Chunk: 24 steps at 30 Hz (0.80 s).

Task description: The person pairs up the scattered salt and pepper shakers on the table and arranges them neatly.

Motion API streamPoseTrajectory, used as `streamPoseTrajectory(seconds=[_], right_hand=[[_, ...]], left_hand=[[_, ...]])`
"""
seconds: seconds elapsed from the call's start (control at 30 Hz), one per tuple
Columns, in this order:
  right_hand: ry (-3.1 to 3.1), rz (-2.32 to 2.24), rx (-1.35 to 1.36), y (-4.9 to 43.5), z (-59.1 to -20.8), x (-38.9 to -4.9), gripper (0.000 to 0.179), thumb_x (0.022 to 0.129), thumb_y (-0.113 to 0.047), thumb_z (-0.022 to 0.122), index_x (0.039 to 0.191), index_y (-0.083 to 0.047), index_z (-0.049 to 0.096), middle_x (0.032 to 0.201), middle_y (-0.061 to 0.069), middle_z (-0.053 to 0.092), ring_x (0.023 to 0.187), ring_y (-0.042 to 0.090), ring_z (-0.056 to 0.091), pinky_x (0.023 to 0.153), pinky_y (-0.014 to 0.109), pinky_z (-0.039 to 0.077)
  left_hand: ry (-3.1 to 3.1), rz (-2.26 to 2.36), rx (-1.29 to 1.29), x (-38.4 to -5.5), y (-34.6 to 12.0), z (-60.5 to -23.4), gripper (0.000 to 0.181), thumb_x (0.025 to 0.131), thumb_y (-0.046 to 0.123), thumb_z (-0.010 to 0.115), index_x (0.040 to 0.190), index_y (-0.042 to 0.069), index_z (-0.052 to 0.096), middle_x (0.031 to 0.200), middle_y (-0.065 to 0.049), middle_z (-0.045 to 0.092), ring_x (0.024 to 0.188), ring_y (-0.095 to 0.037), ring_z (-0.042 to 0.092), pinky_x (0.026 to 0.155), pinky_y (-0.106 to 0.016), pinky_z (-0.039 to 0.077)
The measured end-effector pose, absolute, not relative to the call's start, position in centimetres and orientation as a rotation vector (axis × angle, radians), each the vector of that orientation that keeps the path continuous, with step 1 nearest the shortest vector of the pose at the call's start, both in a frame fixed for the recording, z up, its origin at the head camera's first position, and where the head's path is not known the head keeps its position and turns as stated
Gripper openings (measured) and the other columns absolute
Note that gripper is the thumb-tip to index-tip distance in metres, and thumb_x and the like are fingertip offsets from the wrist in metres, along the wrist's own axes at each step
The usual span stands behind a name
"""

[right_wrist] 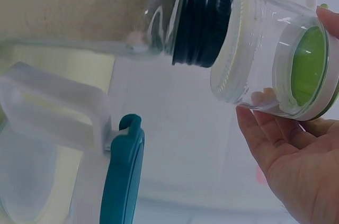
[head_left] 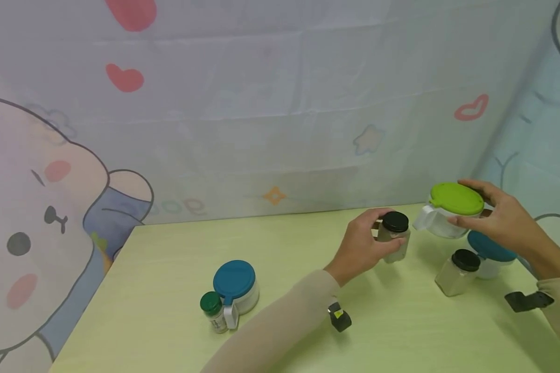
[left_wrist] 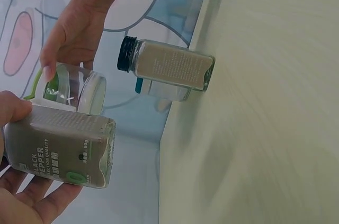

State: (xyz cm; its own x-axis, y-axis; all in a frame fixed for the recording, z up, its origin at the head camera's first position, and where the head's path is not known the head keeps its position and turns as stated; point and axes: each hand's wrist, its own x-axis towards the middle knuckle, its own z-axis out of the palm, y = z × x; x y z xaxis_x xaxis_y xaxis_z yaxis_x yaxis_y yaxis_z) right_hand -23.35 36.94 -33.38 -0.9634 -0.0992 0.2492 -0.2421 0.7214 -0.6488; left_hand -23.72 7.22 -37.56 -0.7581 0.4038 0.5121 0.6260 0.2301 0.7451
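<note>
My left hand (head_left: pixel 357 246) grips a black pepper jar (left_wrist: pixel 63 144) with a black lid, thumb on one side and fingers round the other. It is raised above the table, its label facing the left wrist camera. To the right, my right hand (head_left: pixel 513 220) holds a clear seasoning pot (head_left: pixel 456 201) with a bright green lid and a white handle, also in the air. Its fingers support the pot's side in the right wrist view. Below the right hand, a second black-lidded spice jar (head_left: pixel 456 277) stands beside a blue-lidded pot (head_left: pixel 492 248).
At the table's left stand another blue-lidded pot (head_left: pixel 235 282) and a small green-capped bottle (head_left: pixel 213 308), close together. The pale yellow table (head_left: pixel 168 269) meets a printed cloth backdrop (head_left: pixel 242 129) at its rear edge, with more cloth on the right.
</note>
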Motion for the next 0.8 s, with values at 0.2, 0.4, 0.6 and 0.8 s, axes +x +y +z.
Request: streamPoseTrajectory(seconds=[0.2, 0.4, 0.6, 0.8], right_hand=[[-2.717, 1.095, 0.291, 36.6, -33.5, -23.0, 0.085, 0.091, -0.025, 0.078, 0.159, -0.008, 0.029, 0.147, 0.026, 0.039, 0.093, -0.018, 0.043, 0.066, 0.008, 0.05], [-2.729, 1.082, 0.329, 36.7, -33.7, -22.8, 0.085, 0.09, -0.022, 0.079, 0.159, -0.01, 0.03, 0.147, 0.025, 0.039, 0.096, -0.018, 0.042, 0.067, 0.008, 0.049], [-2.72, 1.105, 0.403, 36.4, -33.7, -22.4, 0.084, 0.09, -0.021, 0.08, 0.159, -0.01, 0.031, 0.146, 0.022, 0.039, 0.099, -0.016, 0.046, 0.069, 0.011, 0.053], [-2.687, 1.101, 0.454, 35.8, -33.5, -22.0, 0.082, 0.087, -0.015, 0.082, 0.156, -0.015, 0.038, 0.142, 0.007, 0.043, 0.102, -0.011, 0.05, 0.072, 0.008, 0.05]], left_hand=[[-2.265, -1.532, -0.982, -23.6, 6.3, -37.6, 0.053, 0.085, 0.011, 0.082, 0.134, 0.01, 0.061, 0.127, -0.001, 0.065, 0.105, -0.008, 0.063, 0.083, -0.01, 0.052], [-2.243, -1.576, -0.955, -23.4, 5.3, -37.7, 0.052, 0.084, 0.009, 0.083, 0.132, 0.01, 0.062, 0.125, 0.0, 0.066, 0.103, -0.005, 0.062, 0.082, -0.012, 0.054], [-2.235, -1.654, -0.921, -23.1, 4.4, -37.9, 0.051, 0.083, 0.006, 0.082, 0.13, 0.012, 0.063, 0.124, 0.002, 0.066, 0.102, -0.005, 0.062, 0.08, -0.015, 0.056], [-2.227, -1.687, -0.896, -22.9, 3.4, -38.0, 0.05, 0.083, 0.005, 0.082, 0.129, 0.012, 0.063, 0.123, 0.002, 0.065, 0.101, -0.008, 0.063, 0.078, -0.019, 0.059]])
